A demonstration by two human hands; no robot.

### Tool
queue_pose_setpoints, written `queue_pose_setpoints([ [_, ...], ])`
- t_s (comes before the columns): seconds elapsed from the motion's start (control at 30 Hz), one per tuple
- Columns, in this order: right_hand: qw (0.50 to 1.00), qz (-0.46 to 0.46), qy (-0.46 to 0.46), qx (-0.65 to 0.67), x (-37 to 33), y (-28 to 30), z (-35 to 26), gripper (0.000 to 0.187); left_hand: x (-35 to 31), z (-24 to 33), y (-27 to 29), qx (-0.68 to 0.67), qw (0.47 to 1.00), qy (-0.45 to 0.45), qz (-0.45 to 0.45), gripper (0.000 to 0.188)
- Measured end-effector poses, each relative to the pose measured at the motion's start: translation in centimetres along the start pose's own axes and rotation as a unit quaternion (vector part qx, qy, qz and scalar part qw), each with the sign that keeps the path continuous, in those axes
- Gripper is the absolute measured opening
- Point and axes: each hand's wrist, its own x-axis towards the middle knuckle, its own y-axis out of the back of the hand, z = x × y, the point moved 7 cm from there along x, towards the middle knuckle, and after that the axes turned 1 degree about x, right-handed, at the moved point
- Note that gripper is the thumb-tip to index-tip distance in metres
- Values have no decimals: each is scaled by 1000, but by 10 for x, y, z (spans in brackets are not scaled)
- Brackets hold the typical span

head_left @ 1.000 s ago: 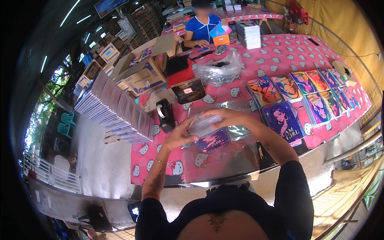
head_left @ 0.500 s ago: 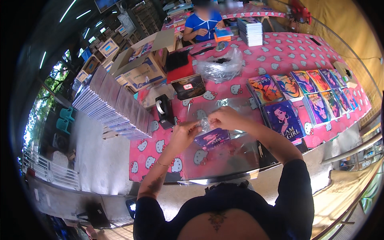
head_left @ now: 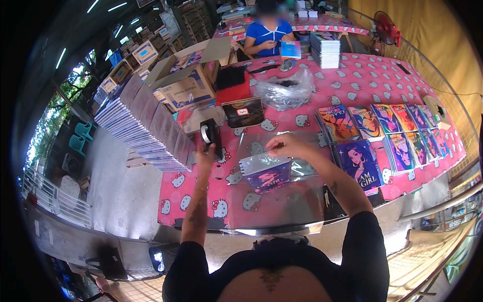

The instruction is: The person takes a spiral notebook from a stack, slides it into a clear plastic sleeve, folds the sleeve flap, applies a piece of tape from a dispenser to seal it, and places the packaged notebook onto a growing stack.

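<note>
A stack of spiral notebooks (head_left: 267,177) with a purple illustrated cover stands in front of me, partly inside clear plastic film (head_left: 240,204). At its upper edge my right hand (head_left: 291,146) pinches a fold of the film, fingers pressed together. My left hand (head_left: 205,155) is at the near end of a black tape dispenser (head_left: 213,136), its fingers bent and touching there. Whether a strip of tape is between them is too small to make out. The tape roll sits in the dispenser's far part.
Tall rows of wrapped notebooks (head_left: 143,126) stand left, near an open carton (head_left: 183,90). A dark box (head_left: 242,111) and a bundle of clear plastic bags (head_left: 286,89) lie beyond. Colourful notebooks (head_left: 358,160) cover the right side. A person in blue (head_left: 269,38) sits opposite.
My left hand has left the film at the notebooks and moved left to the tape dispenser. The right hand stays on the film. The view has shifted slightly.
</note>
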Motion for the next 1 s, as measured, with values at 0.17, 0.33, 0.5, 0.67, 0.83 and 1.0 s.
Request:
queue_pose_setpoints([
  [0.17, 998, 42, 16, -54, -1, 3, -5, 33, 4, -98, -32, -323, 848, 393, -148, 28],
  [0.33, 997, 47, -26, -55, -10, 6, 7, 32, -18, -60, -44, -475, 831, 287, -22, 12],
  [0.5, 997, 37, -11, -72, -8, -7, -8, 31, -35, -95, -10, -61, 989, 133, 21, 12],
  [0.67, 986, 113, 0, -121, -17, 3, -12, 34, 14, 57, 31, 331, 929, -116, -114, 23],
  [0.83, 991, 105, -5, -86, -15, -1, -5, 35, -28, 271, 6, 28, 774, -409, -483, 37],
  [1.0, 988, 123, -15, -95, -17, -4, 5, 36, -50, 187, -122, -79, 656, -177, -730, 49],
])
